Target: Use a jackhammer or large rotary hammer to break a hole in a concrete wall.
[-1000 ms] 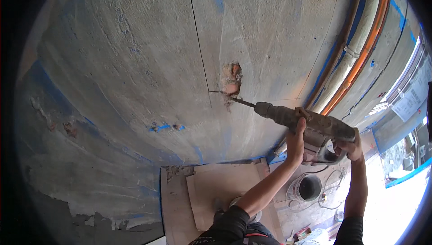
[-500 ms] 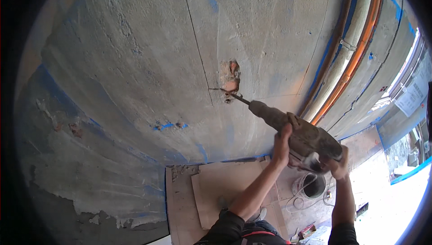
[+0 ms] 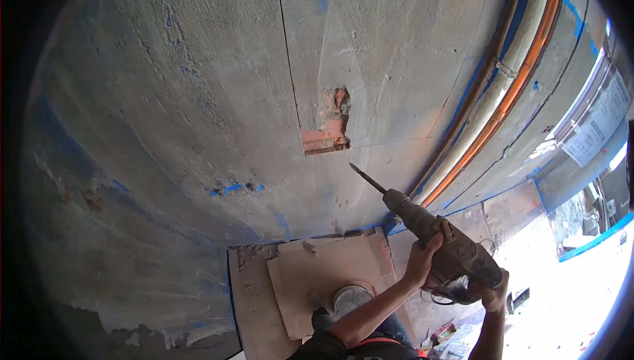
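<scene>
A dusty grey-brown demolition hammer (image 3: 452, 248) with a chisel bit (image 3: 367, 178) is in both my hands. My left hand (image 3: 421, 262) is closed around the front of its body, below a side lug. Behind, my right hand (image 3: 494, 291) grips the rear handle. The bit's tip is apart from the wall, below and right of a broken-out hole (image 3: 328, 130) that shows reddish brick. A dark crumb of debris (image 3: 308, 247) shows below the hole, near the wall's foot.
The grey plastered wall (image 3: 218, 63) carries thin drawn or cut lines and blue patches. Orange and whitish pipes (image 3: 522, 76) run along it at right. Brown board (image 3: 297, 281) covers the floor, with rubble (image 3: 254, 254) at the wall's foot. A round pale-rimmed object (image 3: 353, 299) stands by my legs.
The hammer has moved down and back, its bit leaving the hole. The hole has grown at its lower left into a squarer edge, and loose bits show below it.
</scene>
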A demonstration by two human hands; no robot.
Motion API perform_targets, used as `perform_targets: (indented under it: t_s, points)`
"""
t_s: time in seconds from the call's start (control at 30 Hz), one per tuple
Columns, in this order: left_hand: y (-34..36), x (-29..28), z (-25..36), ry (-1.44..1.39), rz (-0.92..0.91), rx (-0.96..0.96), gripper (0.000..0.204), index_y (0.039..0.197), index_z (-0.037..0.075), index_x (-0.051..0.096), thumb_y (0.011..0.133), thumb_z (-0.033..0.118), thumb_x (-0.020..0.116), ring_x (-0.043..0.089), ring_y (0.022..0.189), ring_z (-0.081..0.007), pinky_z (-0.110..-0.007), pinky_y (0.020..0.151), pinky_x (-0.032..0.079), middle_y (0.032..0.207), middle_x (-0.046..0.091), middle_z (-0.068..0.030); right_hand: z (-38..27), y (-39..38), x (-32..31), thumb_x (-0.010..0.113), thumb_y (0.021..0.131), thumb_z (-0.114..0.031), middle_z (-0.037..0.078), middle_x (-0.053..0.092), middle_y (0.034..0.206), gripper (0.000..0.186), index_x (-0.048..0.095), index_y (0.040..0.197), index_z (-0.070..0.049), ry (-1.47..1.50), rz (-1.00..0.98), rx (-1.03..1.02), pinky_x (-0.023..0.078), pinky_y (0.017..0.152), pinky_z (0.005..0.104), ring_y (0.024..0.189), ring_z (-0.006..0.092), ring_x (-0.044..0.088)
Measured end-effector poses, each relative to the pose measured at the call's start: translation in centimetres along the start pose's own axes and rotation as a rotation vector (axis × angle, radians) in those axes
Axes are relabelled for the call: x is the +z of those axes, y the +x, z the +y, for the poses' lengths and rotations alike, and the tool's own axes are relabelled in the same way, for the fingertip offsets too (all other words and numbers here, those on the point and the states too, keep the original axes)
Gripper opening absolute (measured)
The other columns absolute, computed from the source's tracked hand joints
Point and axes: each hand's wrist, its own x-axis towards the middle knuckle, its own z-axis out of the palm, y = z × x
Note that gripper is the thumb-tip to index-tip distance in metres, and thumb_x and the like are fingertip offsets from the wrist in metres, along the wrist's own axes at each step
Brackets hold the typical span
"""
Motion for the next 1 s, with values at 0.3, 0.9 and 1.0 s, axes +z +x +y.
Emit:
perform_targets:
  t_s: [0.3,0.9,1.0]
  points:
    - [6.1,3.4,-3.6,0.114,0.049,0.167,0.066,0.131,-0.001,0.066,0.096,0.054,0.075,0.064,0.107,-0.0138,-0.031,0.096,0.052,0.118,0.071,-0.0046,4.7,3.9,-5.2,0.074,0.075,-0.028,0.005,0.068,0.071,0.028,0.068,0.079,-0.001,0.052,-0.026,-0.137,0.051,0.06,0.0299,0.064,0.0142,0.065]
    - [11.6,-2.6,-3.8,-0.12,-0.295,0.119,0.082,0.138,0.004,0.056,0.084,0.06,0.082,0.068,0.12,-0.0313,-0.047,0.103,0.057,0.125,0.068,-0.0187,5.0,8.7,-1.3,0.077,0.073,-0.008,0.018,0.072,0.082,0.019,0.071,0.089,0.001,-0.2,-0.138,-0.367,0.058,0.068,0.0408,0.071,0.0368,0.074]
    - [12.1,-2.0,-4.3,-0.038,-0.178,0.145,0.081,0.14,0.004,0.056,0.086,0.059,0.08,0.067,0.12,-0.0281,-0.046,0.104,0.056,0.128,0.068,-0.0158,5.1,9.7,-2.8,0.076,0.073,-0.008,0.018,0.074,0.085,0.022,0.073,0.092,0.003,-0.222,-0.154,-0.341,0.059,0.071,0.0395,0.075,0.0336,0.076]
